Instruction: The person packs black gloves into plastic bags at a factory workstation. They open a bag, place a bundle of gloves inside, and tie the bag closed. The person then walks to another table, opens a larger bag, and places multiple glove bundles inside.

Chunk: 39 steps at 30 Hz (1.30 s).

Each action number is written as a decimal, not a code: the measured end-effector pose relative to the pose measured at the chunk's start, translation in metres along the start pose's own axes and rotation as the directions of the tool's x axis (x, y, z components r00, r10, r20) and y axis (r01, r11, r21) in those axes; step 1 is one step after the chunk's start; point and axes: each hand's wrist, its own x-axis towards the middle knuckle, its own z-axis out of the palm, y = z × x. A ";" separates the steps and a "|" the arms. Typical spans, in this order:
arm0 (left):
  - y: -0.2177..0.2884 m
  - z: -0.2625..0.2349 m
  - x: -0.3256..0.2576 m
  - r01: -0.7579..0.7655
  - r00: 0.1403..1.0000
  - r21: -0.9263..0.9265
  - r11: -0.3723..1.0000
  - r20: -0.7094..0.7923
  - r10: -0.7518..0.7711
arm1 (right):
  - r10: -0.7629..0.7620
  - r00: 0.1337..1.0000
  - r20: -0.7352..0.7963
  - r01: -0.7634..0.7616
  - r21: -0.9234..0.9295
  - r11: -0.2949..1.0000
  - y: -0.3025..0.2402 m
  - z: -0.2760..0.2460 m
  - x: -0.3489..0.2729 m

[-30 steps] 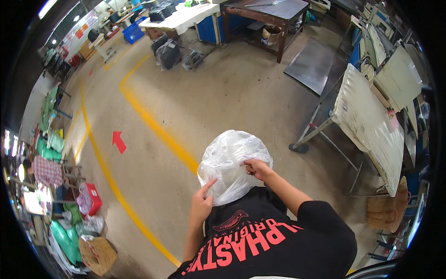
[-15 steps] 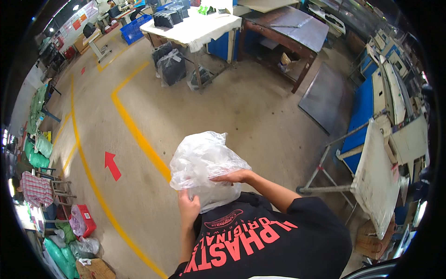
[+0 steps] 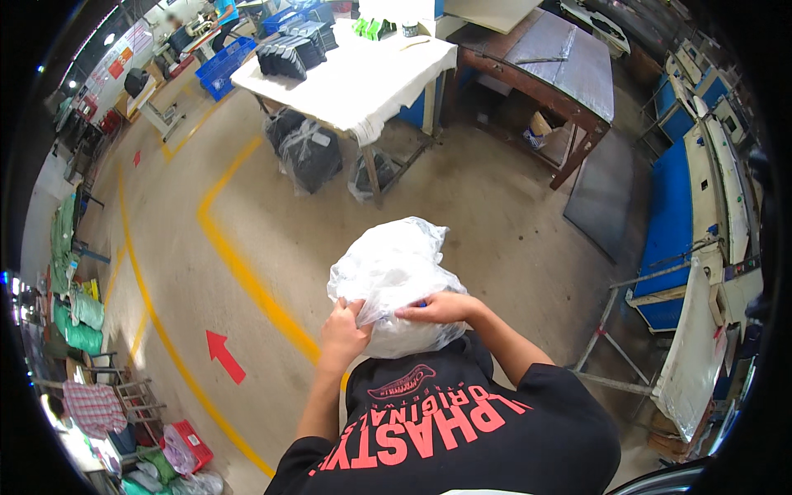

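Observation:
A crumpled, translucent white plastic bag [image 3: 392, 260] is held up in front of my chest, puffed out at the top. My left hand [image 3: 345, 332] is closed on its near left edge, fingers curled into the film. On the right side my right hand [image 3: 443, 308] pinches the film, thumb and fingers close together. A small blue spot shows at its fingertips; I cannot make out what it is. Whatever the bag holds is hidden by the folds.
Ahead stands a white-topped table [image 3: 363, 87] with black stacked pieces [image 3: 290, 51]; wrapped black bundles [image 3: 312, 153] lie beneath. A metal-topped table [image 3: 569, 70] is farther right. Blue-sided machines [image 3: 667, 219] line the right. Yellow lines [image 3: 247, 276] and a red arrow [image 3: 224, 356] mark the floor.
The tables ahead look nearer and the floor markings have shifted in view. The bag sits farther right in view, and my left hand has moved up along its edge, closer to my right hand.

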 end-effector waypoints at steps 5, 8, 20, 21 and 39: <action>-0.007 -0.009 0.154 -0.181 0.979 -0.354 0.918 -0.153 0.134 | -0.349 0.784 -0.513 0.234 -0.277 0.932 -0.075 -0.127 0.102; -0.001 -0.022 0.222 -0.016 0.993 -0.652 0.758 -0.097 -0.062 | -0.443 0.741 -0.505 0.118 -0.551 0.826 -0.136 -0.177 0.145; -0.043 -0.077 0.567 -0.202 0.963 -0.934 0.296 -0.245 -0.113 | -0.894 0.356 -0.271 0.075 -0.946 0.316 -0.261 -0.326 0.388; -0.059 -0.082 0.596 -0.109 0.977 -0.928 0.355 -0.166 -0.133 | -0.679 0.626 -0.383 -0.032 -0.883 0.468 -0.255 -0.344 0.416; -0.091 -0.226 0.790 -0.179 0.984 -0.588 0.789 -0.092 0.155 | -0.384 0.612 -0.692 -0.049 -0.518 0.854 -0.250 -0.446 0.492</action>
